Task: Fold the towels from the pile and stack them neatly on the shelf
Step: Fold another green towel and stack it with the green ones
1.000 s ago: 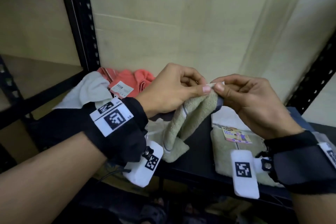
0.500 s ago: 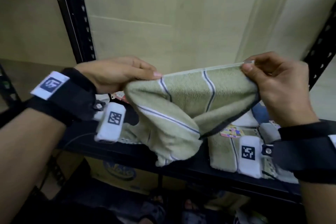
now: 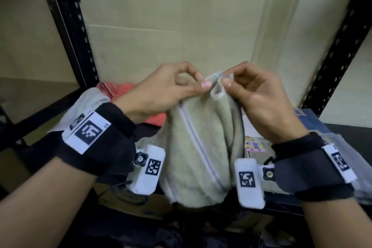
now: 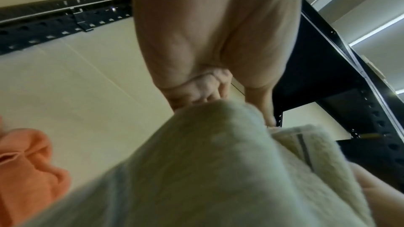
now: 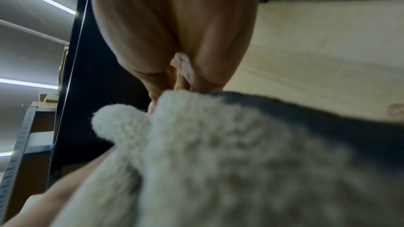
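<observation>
- Two hands work on one towel. The left hand [image 3: 161,90] & the right hand [image 3: 259,94] are close together, up in front of the shelf [image 3: 342,127].
- Each hand pinches a top bit of the green striped towel [image 3: 197,147] w/ thumb & first finger. The other fingers are curled in.
- The pinched bits are almost touching. I think that is to match the corners so the towel folds in half.
- The rest of the towel hangs down in the air between the wrists. It is held up high so it drops straight & the sides can line up.
- The left wrist view shows the towel bunched right under the left hand's fingers [image 4: 210,91].
- The right wrist view shows fluffy cloth & a dark edge under the right hand; fingertips are mostly hidden there.
- On the shelf, behind the hanging towel on the right, lies a folded green towel [image 3: 259,175] w/ a paper label [image 3: 252,144]. A grey towel [image 3: 350,159] lies beside it, at the far right. Prob. the neat stack goes here.
- On the left of the shelf is the pile: an orange towel [image 3: 120,88] & a white towel [image 3: 88,100], not folded.
- My guess: fold is about half done. Next it needs one more fold, then a spot on the stack.
- Watch out: if one corner slips, the edges won't match.
</observation>
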